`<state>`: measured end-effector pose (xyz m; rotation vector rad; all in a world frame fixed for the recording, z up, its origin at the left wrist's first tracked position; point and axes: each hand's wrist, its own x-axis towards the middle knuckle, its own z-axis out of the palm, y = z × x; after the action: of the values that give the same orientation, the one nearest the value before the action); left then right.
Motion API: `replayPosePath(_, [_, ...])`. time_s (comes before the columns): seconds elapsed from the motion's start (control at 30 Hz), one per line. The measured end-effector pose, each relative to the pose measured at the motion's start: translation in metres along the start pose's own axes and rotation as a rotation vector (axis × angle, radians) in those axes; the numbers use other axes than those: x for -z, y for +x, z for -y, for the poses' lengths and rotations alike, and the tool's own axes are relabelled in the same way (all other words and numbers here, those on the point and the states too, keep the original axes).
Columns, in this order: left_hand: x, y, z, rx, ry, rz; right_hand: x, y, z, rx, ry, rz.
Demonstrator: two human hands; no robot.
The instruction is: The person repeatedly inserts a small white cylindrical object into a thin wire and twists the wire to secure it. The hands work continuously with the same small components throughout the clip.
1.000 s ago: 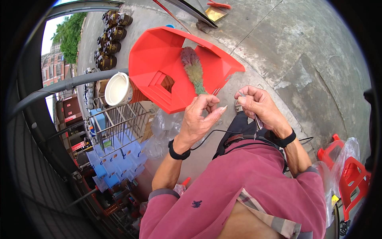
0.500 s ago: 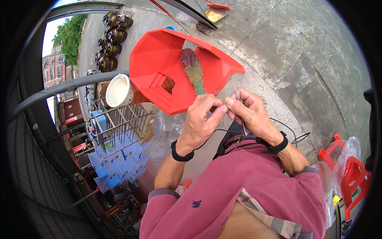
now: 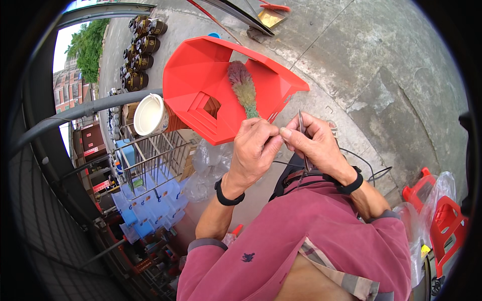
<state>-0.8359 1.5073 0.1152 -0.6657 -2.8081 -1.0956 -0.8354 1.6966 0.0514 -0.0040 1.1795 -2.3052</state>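
My left hand (image 3: 254, 145) is closed, thumb and forefinger pinched together at the fingertips of the other hand. What it pinches is too small to make out. Closed around a slim, pointed metal blade (image 3: 300, 120), my right hand (image 3: 316, 143) has its thumb tip almost against the left fingertips. The blade's point sticks up past the fingers, and its lower end shows below the palm. Just beyond both hands stands a stack of red moulded plastic pieces (image 3: 196, 65), nested together. A fluffy purple-to-green duster (image 3: 243, 88) lies on it, its lower end hidden behind my left hand.
A white bucket (image 3: 149, 114) and a metal wire rack (image 3: 150, 160) stand left of the red stack. Clear plastic bags (image 3: 206, 165) hang below it. Dark cable (image 3: 374, 173) trails at right, near red plastic stools (image 3: 447, 226). Brown jars (image 3: 143, 52) stand far left.
Both hands have shifted slightly left. The metal blade stands more upright and shows more of its length above my right fingers.
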Motion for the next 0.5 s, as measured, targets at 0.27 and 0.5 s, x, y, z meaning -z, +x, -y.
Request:
replayPosePath(0.27, [0.0015, 0.0043, 0.0011, -0.111, 0.055, 0.005, -0.0022, 0.0003, 0.0048, -0.052, 0.106, -0.031])
replayPosePath(0.5, [0.0018, 0.0054, 0.0023, -0.127, 0.090, 0.007, -0.0078, 0.0011, 0.0041, -0.015, 0.021, -0.073])
